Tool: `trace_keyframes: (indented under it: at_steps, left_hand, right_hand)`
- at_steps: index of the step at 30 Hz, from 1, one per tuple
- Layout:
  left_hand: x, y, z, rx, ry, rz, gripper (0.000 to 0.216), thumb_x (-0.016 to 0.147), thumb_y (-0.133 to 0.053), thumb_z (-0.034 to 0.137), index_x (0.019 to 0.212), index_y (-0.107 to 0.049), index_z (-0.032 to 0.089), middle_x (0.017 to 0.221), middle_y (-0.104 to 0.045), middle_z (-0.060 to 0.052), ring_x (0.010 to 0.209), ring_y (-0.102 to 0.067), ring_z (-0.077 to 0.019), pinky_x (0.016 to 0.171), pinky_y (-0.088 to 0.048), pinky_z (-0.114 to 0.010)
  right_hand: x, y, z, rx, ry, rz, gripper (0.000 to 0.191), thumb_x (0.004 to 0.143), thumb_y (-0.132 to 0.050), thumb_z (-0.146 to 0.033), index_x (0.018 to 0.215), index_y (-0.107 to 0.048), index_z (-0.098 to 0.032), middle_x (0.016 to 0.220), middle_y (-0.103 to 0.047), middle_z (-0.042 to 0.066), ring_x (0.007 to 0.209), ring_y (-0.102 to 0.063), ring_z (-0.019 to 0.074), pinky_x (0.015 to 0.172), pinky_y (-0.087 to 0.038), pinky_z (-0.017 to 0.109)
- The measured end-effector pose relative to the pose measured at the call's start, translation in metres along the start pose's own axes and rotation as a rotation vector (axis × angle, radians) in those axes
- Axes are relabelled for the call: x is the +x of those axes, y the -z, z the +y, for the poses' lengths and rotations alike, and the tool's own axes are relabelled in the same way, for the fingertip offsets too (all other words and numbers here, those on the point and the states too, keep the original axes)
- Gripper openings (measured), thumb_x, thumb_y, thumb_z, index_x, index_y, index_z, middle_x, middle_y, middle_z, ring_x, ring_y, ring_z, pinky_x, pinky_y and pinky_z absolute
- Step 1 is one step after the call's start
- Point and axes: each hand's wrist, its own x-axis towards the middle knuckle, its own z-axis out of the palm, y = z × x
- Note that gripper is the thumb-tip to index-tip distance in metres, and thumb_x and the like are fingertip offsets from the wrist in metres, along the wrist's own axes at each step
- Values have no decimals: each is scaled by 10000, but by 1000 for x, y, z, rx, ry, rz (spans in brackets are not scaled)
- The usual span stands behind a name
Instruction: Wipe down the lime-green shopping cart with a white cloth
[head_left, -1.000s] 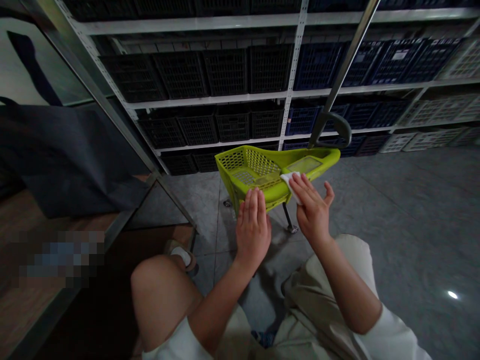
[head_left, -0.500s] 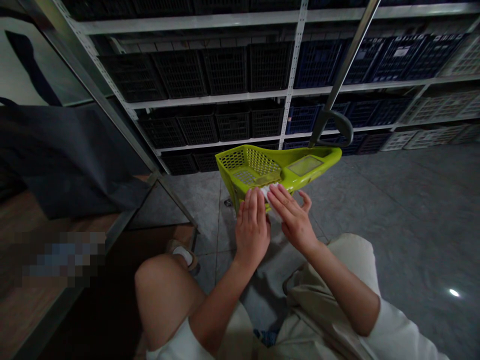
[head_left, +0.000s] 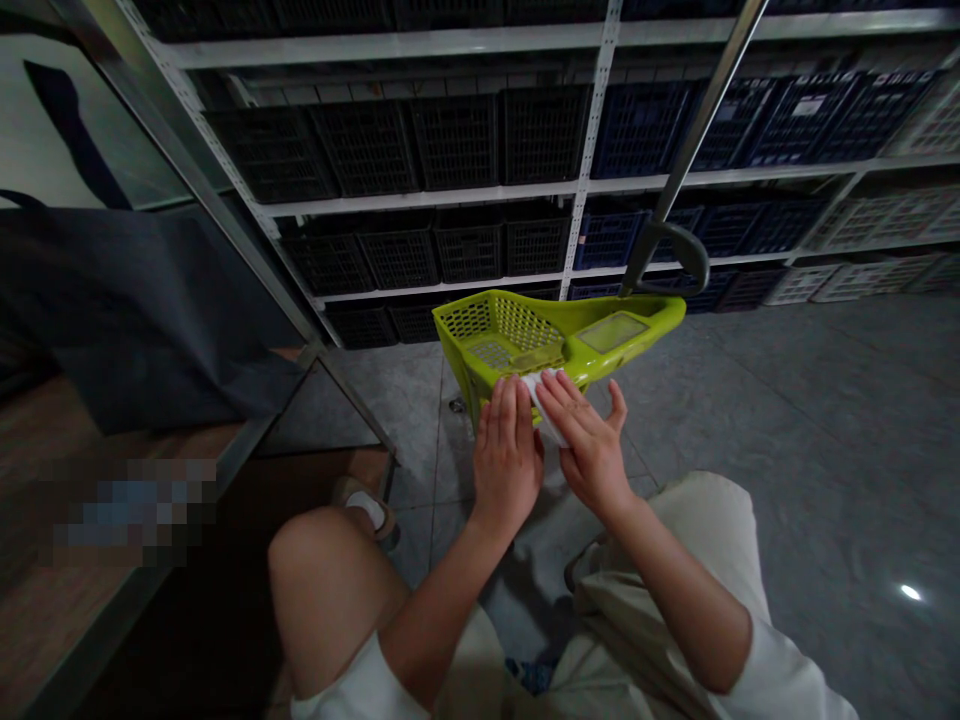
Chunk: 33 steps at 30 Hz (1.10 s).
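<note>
A: so which step is this lol? I see a yellow-green basket (head_left: 579, 356) at about 12 o'clock, with a looped grey handle (head_left: 688, 262) up at its 2 o'clock.

B: Looks like a wiping stroke on the near edge, imo. The right hand (head_left: 592, 450) holds a white cloth (head_left: 532, 383) under pressed-together fingers, 1 digit sticking out toward 1 o'clock. Cloth's at the basket's 6 o'clock.

A: and the left hand (head_left: 506, 455)?

B: Laid over the edge at 7 o'clock, fingers close together, right beside the cloth. Thumb's mostly hidden, so can't tell if it's pinching or just resting. I'd guess bracing.

A: what does the next move call for?

B: Even pressure on the cloth and a steady left hand, I'd say, so the basket doesn't shift. Those 2 hands nearly touch, so wiping toward 9 o'clock means moving the left aside first.
</note>
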Motion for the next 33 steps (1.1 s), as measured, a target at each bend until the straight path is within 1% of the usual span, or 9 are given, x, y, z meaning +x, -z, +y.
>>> trace_keyframes:
  at_steps: [5, 8, 13, 16, 20, 24, 28, 31, 33]
  left_hand:
    - [3, 5, 2, 21, -15, -18, 752, 937, -489, 124, 1585, -112, 57, 1568, -401, -235, 1514, -293, -297, 1205, -345, -479]
    - [2, 3, 3, 43, -14, -11, 742, 941, -488, 132, 1580, -121, 46, 1569, -397, -239, 1514, -292, -301, 1199, -355, -476]
    - [-1, 0, 3, 49, 9, 6, 712, 962, -461, 162, 1577, -120, 50, 1566, -398, -245, 1513, -293, -304, 1184, -375, -502]
    - [-1, 3, 2, 44, 6, -14, 724, 956, -464, 146, 1581, -110, 59, 1579, -382, -237, 1518, -280, -300, 1191, -367, -495]
    - [1, 6, 3, 37, -4, -43, 752, 949, -481, 141, 1587, -90, 61, 1593, -363, -229, 1523, -266, -300, 1202, -352, -490]
    - [1, 2, 3, 39, 2, -32, 752, 944, -488, 141, 1582, -103, 46, 1590, -362, -238, 1529, -249, -299, 1202, -353, -486]
    - [-1, -1, 2, 42, 9, 3, 734, 949, -481, 164, 1576, -118, 39, 1570, -391, -248, 1522, -267, -304, 1191, -367, -499]
    - [0, 2, 1, 47, 8, -12, 742, 939, -486, 143, 1576, -119, 44, 1574, -385, -245, 1521, -271, -302, 1194, -364, -493]
    - [1, 4, 2, 46, 6, -34, 755, 932, -493, 134, 1579, -115, 47, 1585, -370, -242, 1523, -264, -302, 1201, -354, -485]
  right_hand:
    - [4, 4, 51, -114, -164, 178, 741, 832, -376, -52, 1521, -392, -324, 1505, -533, 47, 1459, -405, 255, 1212, 24, 613]
    - [4, 2, 39, -103, -210, 194, 728, 836, -368, -54, 1514, -404, -314, 1504, -533, 57, 1455, -412, 252, 1213, 11, 611]
    - [-1, 1, -5, 29, -27, -4, 731, 853, -365, -72, 1546, -333, -301, 1536, -494, 59, 1447, -424, 209, 1237, 10, 535]
    - [-1, 4, 12, -1, 26, -23, 729, 858, -365, -71, 1542, -336, -318, 1525, -509, 52, 1431, -448, 211, 1231, 30, 551]
    - [3, 7, 51, -108, -127, 150, 707, 850, -372, -69, 1508, -409, -326, 1484, -555, 56, 1440, -434, 257, 1206, 24, 625]
    - [4, 5, 30, -81, -198, 156, 727, 831, -375, -59, 1511, -407, -316, 1500, -536, 57, 1444, -430, 249, 1220, -19, 601]
    - [0, 4, -4, 27, 1, -31, 737, 848, -371, -67, 1553, -327, -279, 1549, -475, 65, 1467, -390, 208, 1243, -89, 509]
    - [0, 6, 13, -15, 67, -46, 742, 853, -378, -72, 1557, -315, -297, 1543, -484, 57, 1447, -423, 214, 1243, -63, 527]
    - [3, 7, 36, -72, -7, 26, 753, 834, -382, -61, 1541, -348, -320, 1519, -517, 45, 1431, -448, 226, 1233, -37, 560]
